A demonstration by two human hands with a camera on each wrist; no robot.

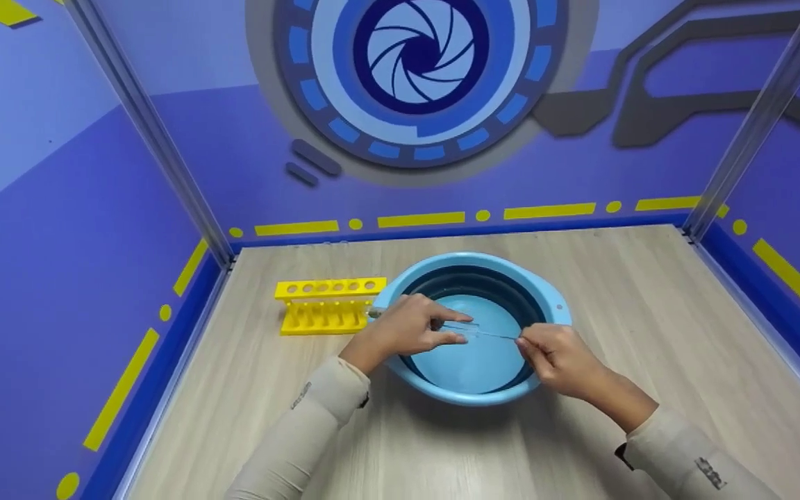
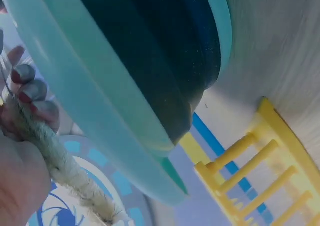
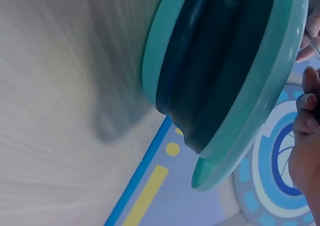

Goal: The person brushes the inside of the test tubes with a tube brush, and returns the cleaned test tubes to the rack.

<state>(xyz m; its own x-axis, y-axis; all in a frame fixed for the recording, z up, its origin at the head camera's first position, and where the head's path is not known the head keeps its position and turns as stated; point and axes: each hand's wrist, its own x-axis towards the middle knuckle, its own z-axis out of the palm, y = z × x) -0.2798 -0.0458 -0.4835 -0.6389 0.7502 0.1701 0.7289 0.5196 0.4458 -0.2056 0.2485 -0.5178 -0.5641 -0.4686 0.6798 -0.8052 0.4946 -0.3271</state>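
Observation:
Over the light-blue basin [image 1: 473,398], my left hand [image 1: 407,325] holds a clear test tube [image 1: 374,312], its end poking out to the left past the hand. White bristles of a tube brush [image 2: 65,171] fill the tube in the left wrist view, with the left fingers curled round it. From the tube's mouth, the brush's thin wire handle [image 1: 501,336] runs right. My right hand [image 1: 558,355] pinches the wire's far end above the basin's right rim. In the right wrist view, that hand [image 3: 306,131] shows only partly, at the right edge.
A yellow test tube rack [image 1: 327,329] stands just left of the basin, close to its rim. Faint clear tube ends [image 1: 334,243] show behind it, near the back wall. Blue and purple panels enclose the wooden tabletop [image 1: 622,292] at the back and sides.

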